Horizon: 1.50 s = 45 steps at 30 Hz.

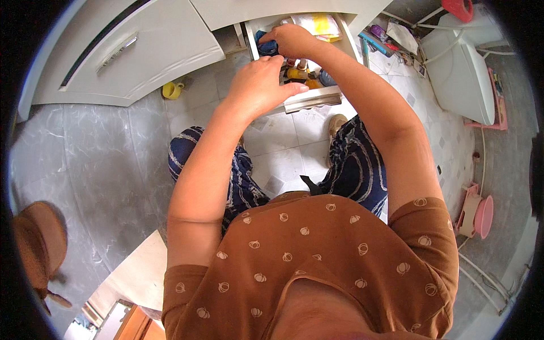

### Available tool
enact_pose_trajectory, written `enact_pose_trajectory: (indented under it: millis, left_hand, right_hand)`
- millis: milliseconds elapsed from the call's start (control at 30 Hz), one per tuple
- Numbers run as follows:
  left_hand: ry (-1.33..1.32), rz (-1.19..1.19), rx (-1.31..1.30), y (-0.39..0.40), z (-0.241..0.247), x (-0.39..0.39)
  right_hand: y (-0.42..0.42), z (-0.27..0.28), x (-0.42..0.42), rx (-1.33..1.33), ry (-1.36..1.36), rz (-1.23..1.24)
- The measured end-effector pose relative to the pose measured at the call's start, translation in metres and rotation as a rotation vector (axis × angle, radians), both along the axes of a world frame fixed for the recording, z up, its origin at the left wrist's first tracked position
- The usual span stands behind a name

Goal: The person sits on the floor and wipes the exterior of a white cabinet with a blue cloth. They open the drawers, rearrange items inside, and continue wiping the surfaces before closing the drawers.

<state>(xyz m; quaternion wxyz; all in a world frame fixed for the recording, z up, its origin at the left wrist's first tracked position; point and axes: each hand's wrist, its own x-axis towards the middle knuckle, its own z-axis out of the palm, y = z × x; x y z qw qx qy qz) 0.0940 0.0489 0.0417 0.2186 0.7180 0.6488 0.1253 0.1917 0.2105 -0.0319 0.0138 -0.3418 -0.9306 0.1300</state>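
A white drawer [314,100] is pulled out from the cabinet in front of my knees. My right hand [294,41] reaches inside, its index finger touching a dark blue bundle [267,45] at the left wall. Whether its other fingers grip anything is hidden. At the drawer's left edge, my left hand [258,84] has its thumb spread and appears to hold nothing. Between my hands and the drawer front lie yellow containers [298,73] and a dark blue round container [327,79]. White and yellow packets [316,24] fill the back.
A white cabinet door [144,55] stands to the left, with a yellow ring-shaped object [171,90] on the floor below it. Loose items, including a blue box [377,44], lie right of the drawer. Farther right are a large white container [461,72] and a pink object [483,216].
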Motion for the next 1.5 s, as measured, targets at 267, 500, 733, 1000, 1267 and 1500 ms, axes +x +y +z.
enact_pose_trajectory:
  millis: [267,500,733,1000,1267,1500]
  left_hand:
    - [0.039,-0.013,-0.079,0.000,0.008,-0.001]
    - [-0.017,0.006,-0.082,0.001,0.011,0.000]
    - [-0.006,0.018,-0.061,0.003,-0.001,-0.004]
    - [-0.099,0.243,0.252,0.014,-0.006,-0.004]
    - [-0.193,0.333,0.525,0.029,-0.012,-0.022]
    - [-0.214,0.457,0.509,0.032,-0.007,-0.044]
  right_hand:
    - [0.008,0.020,0.018,-0.267,-0.037,0.020]
    - [0.016,-0.004,-0.006,0.092,0.033,-0.101]
    - [-0.007,0.011,0.002,-0.062,-0.013,0.021]
    - [0.005,0.015,0.031,0.042,0.342,0.038]
    - [-0.037,0.074,0.048,-0.630,0.865,-0.039]
    - [-0.019,0.034,0.071,-0.195,0.119,0.051]
